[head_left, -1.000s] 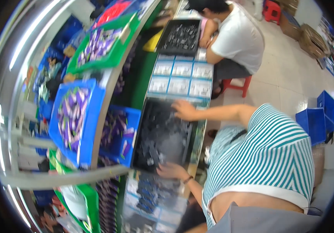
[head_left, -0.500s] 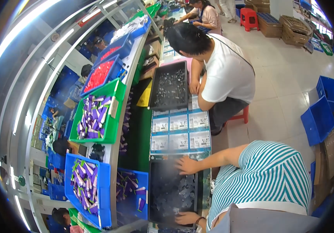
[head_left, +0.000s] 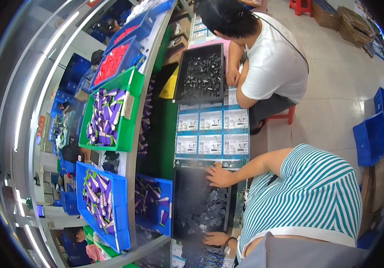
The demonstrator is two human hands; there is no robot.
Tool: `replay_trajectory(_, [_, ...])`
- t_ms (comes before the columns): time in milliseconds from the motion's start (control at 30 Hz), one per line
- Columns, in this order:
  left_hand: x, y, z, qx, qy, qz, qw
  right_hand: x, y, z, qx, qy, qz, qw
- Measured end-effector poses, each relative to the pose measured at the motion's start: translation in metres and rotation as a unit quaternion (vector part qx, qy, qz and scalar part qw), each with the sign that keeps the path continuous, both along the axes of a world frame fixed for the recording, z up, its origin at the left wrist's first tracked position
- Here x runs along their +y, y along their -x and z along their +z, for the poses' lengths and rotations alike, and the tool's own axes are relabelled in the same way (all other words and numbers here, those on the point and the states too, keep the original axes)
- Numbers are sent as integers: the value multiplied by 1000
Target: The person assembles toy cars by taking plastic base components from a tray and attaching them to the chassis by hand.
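Note:
A black tray with many thin dark pieces lies on the bench in front of me. My right hand rests palm down at the tray's far end, its fingers spread over the dark pieces. At the near end, my left hand lies low by the tray's corner with fingers stretched out. Neither hand shows a piece lifted in it. A haze blurs part of the tray, so single pieces are hard to make out. My striped sleeve shows on the right.
Left of the tray stand blue bins and a green bin of purple-and-white parts. Printed boxes line the bench ahead. A person in white sits at another black tray. Blue bins stand on the right-hand floor.
The whole view has tilted, so bench, bins and the person in white sit higher. More of the bench below the tray shows. My hands keep nearly the same places on the tray.

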State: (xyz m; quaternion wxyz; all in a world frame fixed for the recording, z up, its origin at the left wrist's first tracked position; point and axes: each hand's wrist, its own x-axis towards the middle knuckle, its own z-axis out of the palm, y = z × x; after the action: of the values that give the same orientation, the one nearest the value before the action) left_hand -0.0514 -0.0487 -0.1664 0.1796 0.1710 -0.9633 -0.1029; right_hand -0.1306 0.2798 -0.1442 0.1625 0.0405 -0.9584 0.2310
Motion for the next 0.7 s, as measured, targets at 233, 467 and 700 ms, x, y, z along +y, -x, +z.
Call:
replay_trajectory(233, [14,1,26,-105,65,16,992,3,-1,12,-25,-2,-2,1000])
replay_trajectory(467, [4,-2,5,10,2,41,999,-4,-3,14,-53,-1,7,999])
replay_trajectory(700, [5,1,7,-3,-12,54,998,0,-3,17,-44,5,8,999])
